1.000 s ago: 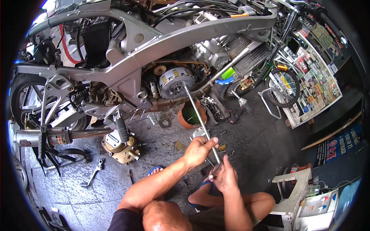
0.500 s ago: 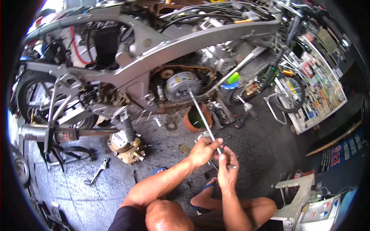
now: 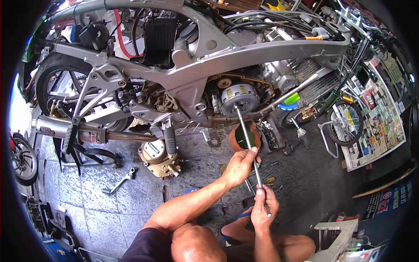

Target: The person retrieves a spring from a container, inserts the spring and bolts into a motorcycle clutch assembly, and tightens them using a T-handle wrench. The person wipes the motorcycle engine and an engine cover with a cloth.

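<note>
A long metal socket wrench slants from the clutch of a motorcycle engine down to my hands. Its far end meets the middle of the clutch. My left hand is closed around the shaft partway along, thumb on top. Lower down, my right hand grips the near end, where a small metal tip shows beside the fingers. The engine side around the clutch is uncovered, with a brown gasket edge and a small gear above it.
The motorcycle frame spans the view. Below it stand a reddish-brown bowl and a gold engine cover. A kick lever lies on the wet floor. At right are a small bicycle, a parts board and a whitish stool.
The view has shifted, so the motorcycle sits farther right. My right hand has moved down, farther from my left hand on the wrench. The wrench still meets the clutch.
</note>
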`<action>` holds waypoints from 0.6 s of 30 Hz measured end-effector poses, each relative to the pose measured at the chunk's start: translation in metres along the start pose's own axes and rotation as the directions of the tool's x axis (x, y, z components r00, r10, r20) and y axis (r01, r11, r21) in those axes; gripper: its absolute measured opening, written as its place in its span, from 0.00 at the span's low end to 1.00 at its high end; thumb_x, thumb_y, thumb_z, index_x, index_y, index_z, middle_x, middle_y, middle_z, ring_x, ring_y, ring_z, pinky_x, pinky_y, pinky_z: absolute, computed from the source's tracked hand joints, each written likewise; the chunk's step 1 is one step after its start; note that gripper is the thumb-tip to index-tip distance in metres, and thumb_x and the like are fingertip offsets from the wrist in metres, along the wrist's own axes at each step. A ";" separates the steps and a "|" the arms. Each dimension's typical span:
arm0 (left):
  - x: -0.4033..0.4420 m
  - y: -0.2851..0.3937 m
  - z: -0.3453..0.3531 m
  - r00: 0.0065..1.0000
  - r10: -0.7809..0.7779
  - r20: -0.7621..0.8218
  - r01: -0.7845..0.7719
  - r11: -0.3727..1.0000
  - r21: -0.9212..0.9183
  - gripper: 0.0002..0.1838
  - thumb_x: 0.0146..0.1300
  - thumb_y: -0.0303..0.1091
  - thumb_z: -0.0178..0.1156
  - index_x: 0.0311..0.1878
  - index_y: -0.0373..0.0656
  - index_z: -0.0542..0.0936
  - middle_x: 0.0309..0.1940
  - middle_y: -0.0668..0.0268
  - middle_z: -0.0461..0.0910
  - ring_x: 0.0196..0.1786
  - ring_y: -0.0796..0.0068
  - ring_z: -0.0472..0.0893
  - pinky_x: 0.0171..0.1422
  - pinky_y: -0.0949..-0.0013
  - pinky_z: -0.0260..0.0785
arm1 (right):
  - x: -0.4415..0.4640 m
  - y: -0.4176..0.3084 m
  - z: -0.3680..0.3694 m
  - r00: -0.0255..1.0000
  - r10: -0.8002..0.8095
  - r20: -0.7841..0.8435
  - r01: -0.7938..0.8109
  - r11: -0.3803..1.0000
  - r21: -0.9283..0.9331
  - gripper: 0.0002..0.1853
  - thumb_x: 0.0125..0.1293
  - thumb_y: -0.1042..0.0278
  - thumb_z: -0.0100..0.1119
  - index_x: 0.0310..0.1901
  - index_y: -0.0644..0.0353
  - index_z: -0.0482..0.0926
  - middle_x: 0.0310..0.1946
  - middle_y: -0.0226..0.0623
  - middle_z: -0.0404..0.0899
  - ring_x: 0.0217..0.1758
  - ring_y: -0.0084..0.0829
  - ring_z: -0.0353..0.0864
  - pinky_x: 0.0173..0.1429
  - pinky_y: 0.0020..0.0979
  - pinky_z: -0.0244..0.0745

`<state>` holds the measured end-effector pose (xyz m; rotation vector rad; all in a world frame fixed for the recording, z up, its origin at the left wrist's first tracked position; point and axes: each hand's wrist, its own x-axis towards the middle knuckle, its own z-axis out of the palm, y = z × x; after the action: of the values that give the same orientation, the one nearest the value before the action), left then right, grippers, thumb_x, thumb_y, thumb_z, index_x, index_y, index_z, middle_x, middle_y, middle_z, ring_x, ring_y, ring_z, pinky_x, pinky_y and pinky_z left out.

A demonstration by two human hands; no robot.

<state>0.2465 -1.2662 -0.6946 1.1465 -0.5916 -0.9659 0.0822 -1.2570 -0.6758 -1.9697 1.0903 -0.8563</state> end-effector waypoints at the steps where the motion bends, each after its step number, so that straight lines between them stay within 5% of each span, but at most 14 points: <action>1: 0.000 -0.001 0.000 1.000 0.012 0.004 -0.012 1.000 0.003 0.30 0.72 0.57 0.43 0.29 0.39 0.79 0.18 0.70 0.69 0.25 0.79 0.68 0.32 0.69 0.60 | -0.002 0.001 0.001 1.000 -0.001 0.007 0.001 1.000 -0.001 0.15 0.70 0.62 0.54 0.44 0.69 0.80 0.29 0.44 0.81 0.29 0.33 0.81 0.35 0.31 0.74; 6: -0.005 0.008 -0.003 0.999 0.043 0.023 -0.045 0.998 0.052 0.31 0.72 0.57 0.43 0.28 0.39 0.78 0.19 0.69 0.71 0.27 0.76 0.70 0.36 0.67 0.62 | -0.004 0.007 0.004 0.997 -0.064 -0.044 0.066 0.997 0.045 0.15 0.70 0.64 0.55 0.44 0.71 0.79 0.31 0.43 0.82 0.30 0.30 0.80 0.37 0.30 0.74; 8: -0.003 0.004 -0.003 1.000 0.008 0.027 -0.008 1.000 0.009 0.30 0.72 0.57 0.43 0.29 0.39 0.79 0.19 0.69 0.71 0.27 0.77 0.70 0.36 0.67 0.63 | -0.003 -0.002 0.001 0.998 -0.054 -0.033 0.055 0.998 0.038 0.13 0.68 0.66 0.56 0.43 0.70 0.79 0.31 0.46 0.81 0.31 0.36 0.81 0.37 0.33 0.75; 11: 0.003 -0.005 -0.002 0.999 -0.002 0.034 0.006 0.993 -0.116 0.29 0.73 0.56 0.43 0.31 0.39 0.79 0.19 0.70 0.71 0.27 0.77 0.71 0.34 0.68 0.64 | 0.002 -0.018 0.002 0.896 -0.442 -0.029 0.417 0.864 -0.284 0.11 0.66 0.69 0.57 0.41 0.70 0.78 0.28 0.51 0.78 0.28 0.52 0.77 0.34 0.43 0.71; 12: 0.003 -0.009 -0.001 0.999 0.023 0.039 -0.014 0.979 -0.202 0.29 0.73 0.56 0.43 0.33 0.39 0.79 0.18 0.70 0.70 0.27 0.78 0.72 0.34 0.69 0.65 | 0.002 -0.019 0.003 0.863 -0.503 -0.037 0.454 0.807 -0.377 0.11 0.68 0.66 0.56 0.41 0.67 0.79 0.25 0.44 0.78 0.25 0.43 0.77 0.31 0.39 0.72; 13: -0.003 -0.008 -0.001 0.986 0.144 0.080 -0.127 0.974 -0.188 0.27 0.73 0.53 0.45 0.34 0.39 0.80 0.18 0.70 0.71 0.25 0.78 0.72 0.33 0.71 0.65 | -0.002 -0.024 0.004 0.988 -0.139 -0.073 0.141 0.990 0.027 0.13 0.70 0.62 0.53 0.40 0.66 0.78 0.23 0.41 0.77 0.26 0.39 0.77 0.33 0.36 0.74; 14: -0.009 -0.006 -0.002 0.958 0.263 0.113 -0.243 0.955 -0.168 0.25 0.73 0.51 0.46 0.36 0.39 0.80 0.18 0.70 0.71 0.24 0.79 0.72 0.32 0.73 0.66 | -0.004 -0.032 0.005 0.969 0.236 0.071 -0.245 0.886 0.394 0.15 0.71 0.58 0.50 0.38 0.64 0.78 0.21 0.38 0.75 0.27 0.34 0.78 0.36 0.34 0.76; 15: -0.017 -0.018 0.006 0.888 0.321 0.328 -0.276 0.945 -0.178 0.22 0.72 0.48 0.48 0.37 0.39 0.81 0.17 0.70 0.71 0.24 0.80 0.72 0.32 0.75 0.67 | 0.007 -0.037 0.000 0.838 0.407 0.364 -0.521 0.395 0.757 0.17 0.72 0.54 0.48 0.36 0.61 0.78 0.19 0.33 0.73 0.24 0.29 0.75 0.30 0.33 0.76; 16: -0.030 -0.010 0.004 0.872 0.194 0.449 -0.129 0.977 -0.171 0.21 0.72 0.48 0.50 0.37 0.39 0.82 0.18 0.71 0.70 0.23 0.82 0.71 0.30 0.76 0.64 | 0.016 -0.035 -0.004 0.624 0.374 0.687 -0.634 -0.272 0.724 0.19 0.72 0.50 0.47 0.33 0.58 0.77 0.17 0.29 0.71 0.22 0.24 0.73 0.24 0.32 0.76; 17: -0.042 -0.001 0.002 0.828 0.062 0.557 0.014 0.991 -0.130 0.19 0.72 0.47 0.51 0.38 0.40 0.82 0.18 0.73 0.70 0.22 0.84 0.69 0.28 0.78 0.62 | 0.005 -0.007 0.001 0.732 0.225 0.643 -0.605 -0.218 0.766 0.21 0.71 0.48 0.45 0.34 0.60 0.73 0.20 0.28 0.72 0.24 0.26 0.74 0.26 0.32 0.75; 18: -0.052 0.027 -0.003 0.790 -0.218 0.573 0.317 0.945 -0.079 0.20 0.72 0.48 0.52 0.38 0.41 0.83 0.20 0.75 0.70 0.21 0.87 0.66 0.25 0.80 0.58 | 0.000 -0.029 0.001 0.723 0.230 0.651 -0.679 0.067 0.731 0.26 0.72 0.42 0.43 0.32 0.60 0.73 0.20 0.31 0.72 0.27 0.28 0.76 0.29 0.35 0.78</action>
<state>0.2322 -1.2172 -0.6665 0.7924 -0.8048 -1.5988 0.0950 -1.2455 -0.6526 -0.5159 0.5744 -0.4791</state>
